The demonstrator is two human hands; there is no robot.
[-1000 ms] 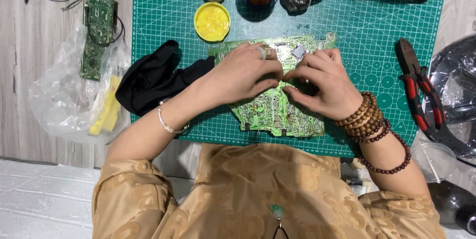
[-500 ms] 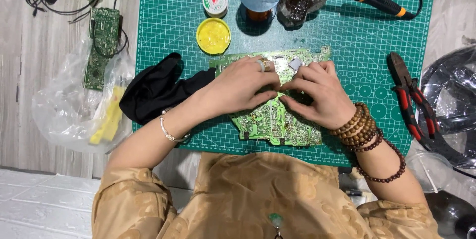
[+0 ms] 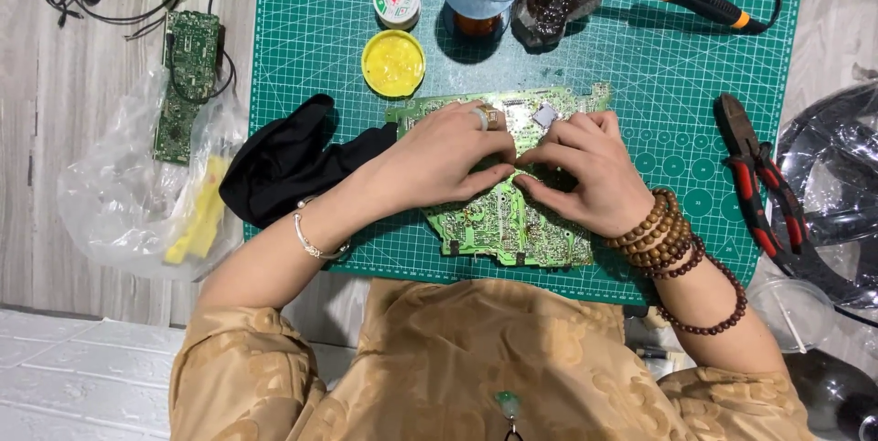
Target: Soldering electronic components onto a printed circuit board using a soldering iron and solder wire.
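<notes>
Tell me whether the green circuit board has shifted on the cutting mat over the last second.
No. The green circuit board keeps its place just below and right of the yellow tin; only the camera view slid.

Whoever this is has on a loose golden-tan top in a shiny fabric with a woven tone-on-tone pattern, sleeves stopping short so the forearms are bare, plus a little green pendant hanging at the chest. The left hand has a chunky silver ring on one finger and a thin silver bangle at the wrist. The right hand goes all in on beads: a thick stack of light brown wooden bracelets at the wrist and a strand of smaller dark reddish beads looped further up the arm.
</notes>
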